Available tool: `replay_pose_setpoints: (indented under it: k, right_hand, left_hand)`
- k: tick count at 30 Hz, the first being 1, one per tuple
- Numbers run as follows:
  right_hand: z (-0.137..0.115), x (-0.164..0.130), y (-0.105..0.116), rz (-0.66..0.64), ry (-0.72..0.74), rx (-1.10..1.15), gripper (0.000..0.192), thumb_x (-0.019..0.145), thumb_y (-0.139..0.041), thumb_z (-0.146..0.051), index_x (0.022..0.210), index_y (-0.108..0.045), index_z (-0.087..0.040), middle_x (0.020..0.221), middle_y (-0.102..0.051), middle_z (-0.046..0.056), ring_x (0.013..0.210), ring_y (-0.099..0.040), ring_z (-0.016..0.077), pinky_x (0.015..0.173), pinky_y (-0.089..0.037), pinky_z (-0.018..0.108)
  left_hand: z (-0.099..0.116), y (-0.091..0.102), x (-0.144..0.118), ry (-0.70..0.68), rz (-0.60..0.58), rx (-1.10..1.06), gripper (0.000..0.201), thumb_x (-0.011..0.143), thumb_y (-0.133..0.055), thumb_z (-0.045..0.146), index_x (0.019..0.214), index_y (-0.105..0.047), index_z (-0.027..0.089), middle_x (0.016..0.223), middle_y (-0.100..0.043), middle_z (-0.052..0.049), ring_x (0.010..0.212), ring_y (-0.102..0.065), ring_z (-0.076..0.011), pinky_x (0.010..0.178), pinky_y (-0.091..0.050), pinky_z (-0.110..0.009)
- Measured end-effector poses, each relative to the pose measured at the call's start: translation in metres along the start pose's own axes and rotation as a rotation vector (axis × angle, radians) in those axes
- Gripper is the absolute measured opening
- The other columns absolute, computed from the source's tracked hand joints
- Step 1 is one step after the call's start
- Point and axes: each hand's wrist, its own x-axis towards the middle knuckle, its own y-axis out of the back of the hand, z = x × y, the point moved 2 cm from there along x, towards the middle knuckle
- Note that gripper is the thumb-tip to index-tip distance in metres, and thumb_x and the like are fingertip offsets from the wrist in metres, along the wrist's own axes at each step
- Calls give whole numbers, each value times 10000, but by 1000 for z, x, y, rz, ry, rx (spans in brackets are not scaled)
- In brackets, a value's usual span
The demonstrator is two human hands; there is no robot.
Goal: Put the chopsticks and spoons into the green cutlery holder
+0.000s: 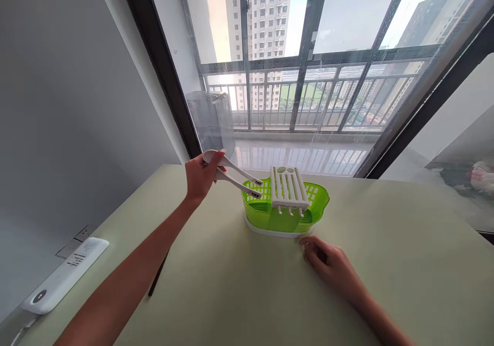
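Currently, centre frame: two white spoons (pixel 233 182), pinched in my left fingers (pixel 213 165), extended toward green basket (pixel 266 218); presumably mid-placing, next needing steady lowering. Lower right: right fingers (pixel 311 241), half-curled, seemingly empty.

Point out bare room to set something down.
Bare table shows right of the green basket and right hand, and in front of the basket between left arm and right arm. Crowded: the basket, with spoons the left hand holds at its left end and a white rack on top.

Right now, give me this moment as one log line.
left hand: two white spoons, handles toward green basket | right hand: beside basket
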Motion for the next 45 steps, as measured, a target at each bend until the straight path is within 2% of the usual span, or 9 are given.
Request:
replay_pose_setpoints:
  k: [2,4,9,13,17,25,34,39,45]
  right_hand:
    - [2,0,0,-5,6,5,378,977,-431,-464,1010,-692,-192,684,-592,-6,602,-508,142,593,-436,237]
    - [3,-1,-1,-10,8,8,373,976,-431,-457,1014,-691,-193,687,-597,-1,605,-515,145,593,-441,240]
    - [2,-2,0,-10,-1,0,364,970,-438,-465,1007,-684,-199,673,-583,-5,588,-492,142,579,-425,240]
    - [2,-2,0,-15,3,6,369,972,-435,-477,1004,-677,-202,666,-574,-7,580,-485,142,578,-425,241]
    - [4,-3,-1,-7,-6,2,354,965,-455,-475,1016,-677,-204,662,-559,-14,579,-482,140,570,-420,238]
    - [3,-3,0,-8,-2,-2,345,968,-448,-468,1011,-673,-211,671,-557,-14,582,-479,140,577,-425,240]
    - [1,-2,1,0,-3,13,337,959,-463,-465,1002,-677,-208,666,-578,-14,571,-481,136,575,-428,238]
    - [0,-2,2,11,-3,-1,337,951,-468,-453,992,-693,-205,642,-564,-19,559,-470,135,554,-411,232]
    - [1,-2,2,-8,-13,2,336,958,-457,-454,1003,-681,-207,664,-571,-15,572,-480,138,569,-420,236]
  left_hand:
    - [-12,13,5,116,-3,-63,537,882,-622,607,624,-662,138,525,-655,-26,358,-476,-81,359,-372,-216]
    - [-26,29,9,213,-89,-95,594,878,-606,644,558,-601,144,505,-617,-27,354,-436,-67,356,-341,-216]
    - [-64,69,-1,444,-479,48,622,812,-639,713,568,-590,142,534,-617,-40,382,-441,-75,366,-328,-221]
    - [-84,88,-21,517,-731,304,626,756,-654,750,602,-636,143,569,-667,-51,395,-493,-105,379,-338,-226]
    - [-98,92,-39,521,-875,428,600,713,-670,761,628,-638,169,553,-668,-37,421,-536,-140,379,-349,-224]
    - [-110,91,-51,453,-1012,480,602,715,-649,769,595,-612,180,548,-654,-40,460,-564,-159,419,-336,-230]
    - [-107,83,-54,278,-992,533,634,714,-612,792,500,-551,199,508,-623,-22,467,-483,-138,461,-297,-243]
    - [-113,81,-58,209,-984,574,613,777,-570,760,530,-514,202,518,-611,-13,473,-450,-132,483,-278,-249]
    - [-123,81,-63,75,-937,652,602,797,-556,738,535,-414,215,502,-460,24,478,-322,-123,501,-195,-264]
